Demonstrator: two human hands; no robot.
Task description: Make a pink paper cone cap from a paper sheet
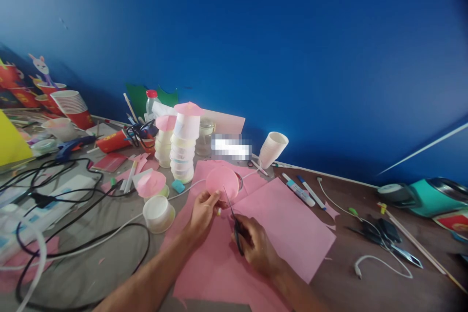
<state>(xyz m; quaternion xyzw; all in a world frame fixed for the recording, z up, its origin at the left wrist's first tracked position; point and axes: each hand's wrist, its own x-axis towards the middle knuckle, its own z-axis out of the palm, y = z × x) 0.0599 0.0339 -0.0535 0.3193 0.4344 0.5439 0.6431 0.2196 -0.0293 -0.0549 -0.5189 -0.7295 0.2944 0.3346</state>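
Observation:
Pinched between the thumb and fingers of my left hand [205,210] is the lower edge of a round pink paper piece [222,179]. My right hand [254,243] is closed round the black handles of a pair of scissors [234,219]. The blades point up and away, their tip over the lower part of the round piece. Whether the blades are apart is too small to tell. Beneath both hands lies a large pink sheet [208,273], with another pink sheet [288,224] to its right.
Left of the sheets stand a white paper cup [158,213], stacked cups with pink tops [185,144] and tangled black cables [141,248]. More white cups [273,148] lean near the blue wall. Markers [298,190], a white cable [380,258] and a teal appliance [435,197] lie right.

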